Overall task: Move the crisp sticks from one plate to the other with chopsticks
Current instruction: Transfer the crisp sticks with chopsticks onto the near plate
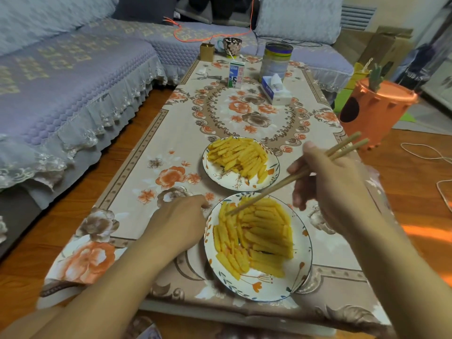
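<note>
the right hand [332,182] grips a pair of long tan wooden chopsticks [288,181], fingers curled round the shafts, butt ends sticking up and out past the knuckles. the tips angle down and left, landing at the upper left of the pile of yellow ridged crisp sticks [256,231] on the near round white plate with a painted floral rim [266,289]. whether a stick is actually pinched between the tips, that cannot be told. the left hand [181,221] rests palm down on the low table with its floral orange and brown cloth [146,167], right beside the near plate's left rim, fingers reaching toward the edge; whether they touch the plate or are curled cannot be told from this angle.

just beyond sits a second white floral plate [227,181], its own heap of yellow crisp sticks [238,155] spread across the top half. the two plates stand very close, rim to rim.

further up the table: a small white and blue milk carton [236,74] standing upright, a tall round metal tin [276,60], a blue and white tissue pack [276,90] just in front of the tin, a dark flowered mug [231,46] and a small brown box [207,52] at the far edge. a lilac quilted sofa [68,77] runs along the left, and an orange carrot-shaped bin [374,111] stands on the wooden floor to the right.
</note>
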The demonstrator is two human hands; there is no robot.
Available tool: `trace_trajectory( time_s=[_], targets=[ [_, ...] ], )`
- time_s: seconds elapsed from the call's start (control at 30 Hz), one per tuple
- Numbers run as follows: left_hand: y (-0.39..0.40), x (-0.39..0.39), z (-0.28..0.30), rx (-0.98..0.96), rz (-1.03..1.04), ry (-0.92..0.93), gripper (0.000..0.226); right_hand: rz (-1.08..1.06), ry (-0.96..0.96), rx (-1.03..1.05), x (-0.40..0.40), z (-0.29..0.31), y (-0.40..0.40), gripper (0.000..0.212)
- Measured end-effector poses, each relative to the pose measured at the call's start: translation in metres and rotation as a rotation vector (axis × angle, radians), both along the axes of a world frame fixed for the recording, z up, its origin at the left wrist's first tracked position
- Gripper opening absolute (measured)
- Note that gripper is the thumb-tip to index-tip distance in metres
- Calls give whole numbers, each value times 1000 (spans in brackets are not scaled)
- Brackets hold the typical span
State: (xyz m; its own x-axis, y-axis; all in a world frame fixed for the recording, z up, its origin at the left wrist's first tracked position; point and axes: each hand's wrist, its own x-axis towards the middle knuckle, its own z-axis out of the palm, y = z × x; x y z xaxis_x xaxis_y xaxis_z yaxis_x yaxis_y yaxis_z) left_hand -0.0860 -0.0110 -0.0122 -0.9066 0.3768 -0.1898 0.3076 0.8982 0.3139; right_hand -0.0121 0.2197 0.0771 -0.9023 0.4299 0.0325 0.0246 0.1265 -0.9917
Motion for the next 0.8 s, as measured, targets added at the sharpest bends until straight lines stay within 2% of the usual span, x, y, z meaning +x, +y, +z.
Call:
trace_trajectory(
  time_s=[0.1, 0.2, 0.4, 0.5, 0.8],
  targets=[
    [0, 0, -1, 2, 4, 0, 42, 96, -52, 190, 8, -8, -16, 51],
    [3, 2, -1, -7, 0, 6, 43, 101, -55, 284, 11, -6, -16, 48],
    [5, 5, -3, -33, -17, 57, 36, -161, 129, 200, -2, -1, 11, 47],
    [6, 6, -2, -44, -29, 72, 36, -275, 141, 189, -17, -16, 20, 43],
    [3, 6, 0, -27, -26, 38, 42, -346, 178, 138, -55, -33, 3, 41]
  ],
)
